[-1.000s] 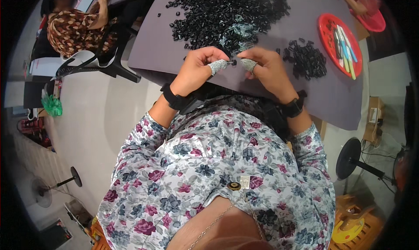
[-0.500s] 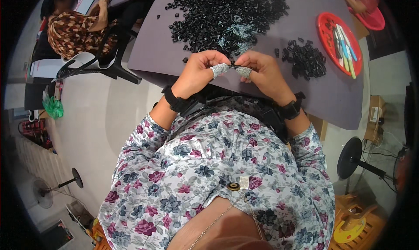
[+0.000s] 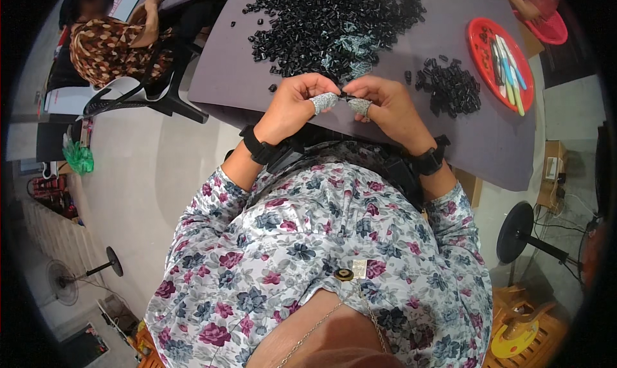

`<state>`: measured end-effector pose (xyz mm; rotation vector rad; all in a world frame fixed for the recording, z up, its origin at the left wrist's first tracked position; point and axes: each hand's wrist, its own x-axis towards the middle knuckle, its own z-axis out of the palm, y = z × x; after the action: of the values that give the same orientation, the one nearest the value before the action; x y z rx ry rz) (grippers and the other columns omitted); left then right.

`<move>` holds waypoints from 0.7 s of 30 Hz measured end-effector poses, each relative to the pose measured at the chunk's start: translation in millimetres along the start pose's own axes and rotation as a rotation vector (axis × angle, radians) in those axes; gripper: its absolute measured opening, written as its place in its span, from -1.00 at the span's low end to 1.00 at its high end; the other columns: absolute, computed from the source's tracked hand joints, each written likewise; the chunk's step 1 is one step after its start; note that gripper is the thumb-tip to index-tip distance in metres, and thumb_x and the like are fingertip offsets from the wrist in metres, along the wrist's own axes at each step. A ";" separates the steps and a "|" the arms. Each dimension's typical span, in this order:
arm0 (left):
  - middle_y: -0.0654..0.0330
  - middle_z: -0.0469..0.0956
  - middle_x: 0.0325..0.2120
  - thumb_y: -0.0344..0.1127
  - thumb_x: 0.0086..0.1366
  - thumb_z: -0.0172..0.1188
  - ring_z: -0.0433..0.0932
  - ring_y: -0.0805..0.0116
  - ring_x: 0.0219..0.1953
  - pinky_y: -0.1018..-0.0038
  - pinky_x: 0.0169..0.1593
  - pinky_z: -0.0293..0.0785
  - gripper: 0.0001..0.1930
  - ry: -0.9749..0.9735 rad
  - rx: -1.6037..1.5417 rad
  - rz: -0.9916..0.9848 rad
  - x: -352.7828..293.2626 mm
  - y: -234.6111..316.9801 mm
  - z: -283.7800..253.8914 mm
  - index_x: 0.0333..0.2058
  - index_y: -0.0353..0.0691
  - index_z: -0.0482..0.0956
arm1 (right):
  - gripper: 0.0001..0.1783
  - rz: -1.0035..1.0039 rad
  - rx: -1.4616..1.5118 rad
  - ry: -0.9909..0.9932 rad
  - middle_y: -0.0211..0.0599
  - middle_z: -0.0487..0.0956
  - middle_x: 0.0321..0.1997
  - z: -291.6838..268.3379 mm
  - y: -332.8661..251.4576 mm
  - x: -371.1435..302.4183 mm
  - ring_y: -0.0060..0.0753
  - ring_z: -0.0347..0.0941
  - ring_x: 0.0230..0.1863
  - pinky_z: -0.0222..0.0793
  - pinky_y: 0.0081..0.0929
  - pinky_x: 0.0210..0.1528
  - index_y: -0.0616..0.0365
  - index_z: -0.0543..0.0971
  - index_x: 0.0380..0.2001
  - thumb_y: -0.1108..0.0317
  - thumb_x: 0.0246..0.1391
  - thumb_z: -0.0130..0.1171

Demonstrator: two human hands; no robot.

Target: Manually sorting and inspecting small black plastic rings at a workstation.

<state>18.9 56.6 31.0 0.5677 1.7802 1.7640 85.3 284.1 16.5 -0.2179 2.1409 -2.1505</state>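
Note:
Just over the table's front edge, my left hand (image 3: 299, 105) and my right hand (image 3: 379, 101) meet, fingers pinched. Between the fingertips they both grip one small black plastic piece (image 3: 344, 94), mostly covered by the fingers. Grey-white wrapping covers each thumb. Beyond the hands spreads a large heap of small black pieces (image 3: 308, 27), with several pale bluish, translucent scraps (image 3: 355, 47) on its near side. A smaller pile of black pieces (image 3: 450, 88) lies to the right of my right hand.
On the table (image 3: 411, 137), at the right, a red tray (image 3: 477, 31) holds several knives with coloured handles. A co-worker (image 3: 112, 50) sits at the far left on a dark chair (image 3: 180, 98). Another person's arm (image 3: 520, 5) reaches near a pink basin (image 3: 551, 31) at the far right.
The black piece has turned slightly between my fingertips, and the right fingers have drawn a little closer to the left. The piles look the same.

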 end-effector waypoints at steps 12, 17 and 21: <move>0.30 0.65 -0.30 -0.62 0.34 0.17 0.56 0.60 -0.29 0.63 -0.17 0.48 -0.81 0.018 -0.016 0.009 1.5 -0.1 2.5 -0.11 -0.35 0.65 | -0.74 0.135 0.137 0.053 -0.36 0.66 -0.19 1.8 -9.8 0.2 -0.60 0.63 -0.26 0.55 -0.62 -0.23 0.28 0.59 -0.17 0.71 0.11 0.01; 0.30 0.65 -0.29 -0.59 0.37 0.19 0.56 0.60 -0.29 0.63 -0.16 0.47 -0.84 0.017 -0.047 0.011 2.6 -2.6 4.0 -0.11 -0.36 0.65 | -0.79 0.018 0.031 0.079 -0.40 0.66 -0.25 2.2 1.6 3.5 -0.56 0.66 -0.26 0.53 -0.63 -0.28 0.27 0.60 -0.17 0.68 0.14 0.12; 0.31 0.66 -0.29 -0.56 0.37 0.23 0.56 0.61 -0.29 0.64 -0.17 0.47 -0.85 0.028 -0.050 0.005 2.1 -2.8 4.5 -0.11 -0.34 0.65 | -0.84 0.063 0.198 0.082 -0.36 0.68 -0.27 -0.1 6.1 2.7 -0.53 0.67 -0.30 0.54 -0.63 -0.32 0.29 0.60 -0.18 0.65 0.20 0.13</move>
<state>20.6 61.2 28.1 0.5299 1.7492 1.8231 82.4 283.8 10.5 -0.0466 1.9275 -2.3527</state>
